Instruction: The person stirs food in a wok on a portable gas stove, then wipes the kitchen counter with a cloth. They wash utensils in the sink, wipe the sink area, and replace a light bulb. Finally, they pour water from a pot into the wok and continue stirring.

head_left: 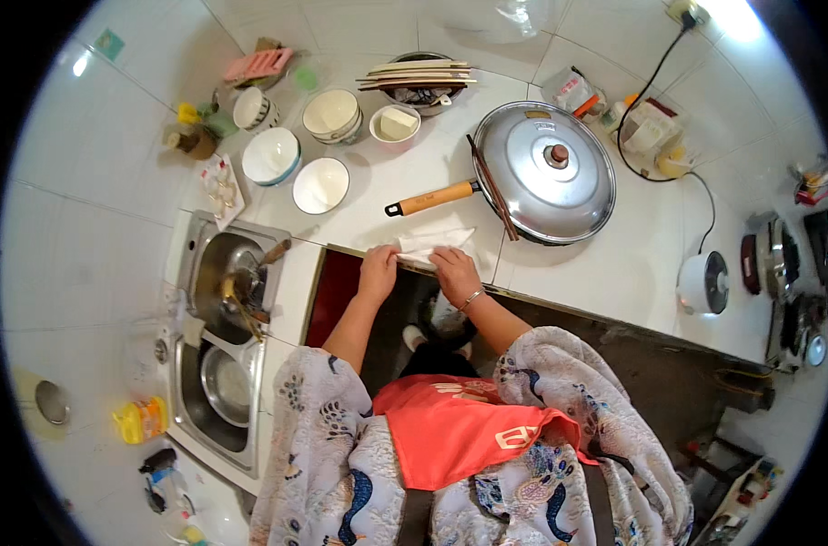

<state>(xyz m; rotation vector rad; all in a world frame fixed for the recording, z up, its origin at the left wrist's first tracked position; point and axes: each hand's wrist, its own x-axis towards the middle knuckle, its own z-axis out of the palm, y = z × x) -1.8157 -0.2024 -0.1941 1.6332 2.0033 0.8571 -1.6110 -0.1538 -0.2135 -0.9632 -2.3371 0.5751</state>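
Both my hands rest on a white cloth [432,242] lying at the front edge of the white tiled counter [605,264]. My left hand [378,267] presses the cloth's left end, fingers flat. My right hand [454,269], with a bracelet on the wrist, covers the cloth's near right part. Just behind the cloth lies the wooden handle [429,198] of a wok covered by a large steel lid [543,169], with chopsticks [493,189] leaning across its left rim.
Several white bowls [320,185] stand at the back left, and a pot with chopsticks across it [419,77]. A double sink [225,284] with dishes is at left. A small white pot [703,282] and a black cable [646,91] are at right.
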